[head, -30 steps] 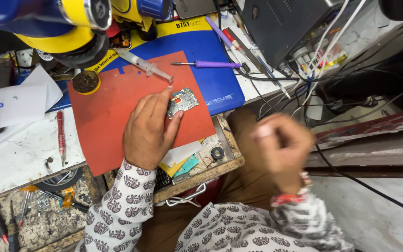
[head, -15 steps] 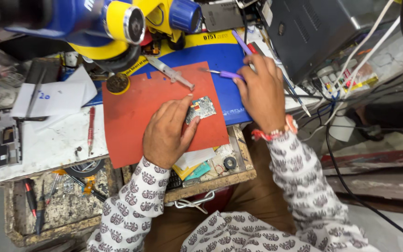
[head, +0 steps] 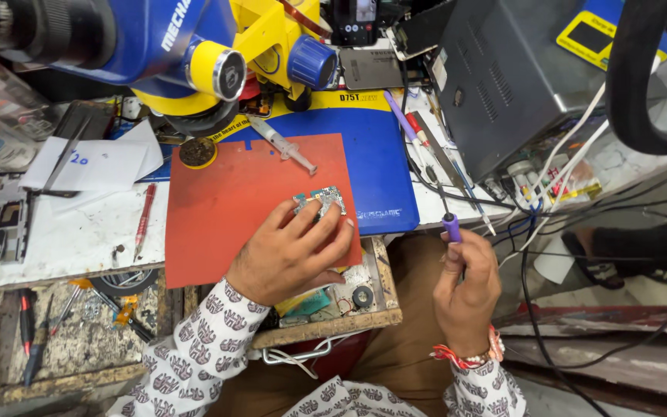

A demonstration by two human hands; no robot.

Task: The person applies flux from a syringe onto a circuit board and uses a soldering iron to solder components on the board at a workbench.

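A blue and yellow microscope (head: 156, 54) hangs over the cluttered bench (head: 79, 239), with a grey metal box (head: 519, 77) at the far right. A blue mat (head: 372, 170) lies under a red mat (head: 233, 201), which carries a syringe (head: 283, 144). The left hand (head: 291, 251) rests on the red mat, fingers (head: 326, 228) pressing on a small circuit board (head: 319, 201) near its right edge. The right hand (head: 466, 293), off the bench's front edge, has its fingers clamped around a purple-handled tool (head: 451, 227), held upright.

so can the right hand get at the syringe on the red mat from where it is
Probably yes: the right hand holds a purple-handled tool, and the syringe lies uncovered beyond the left hand, though the tool occupies its grip.
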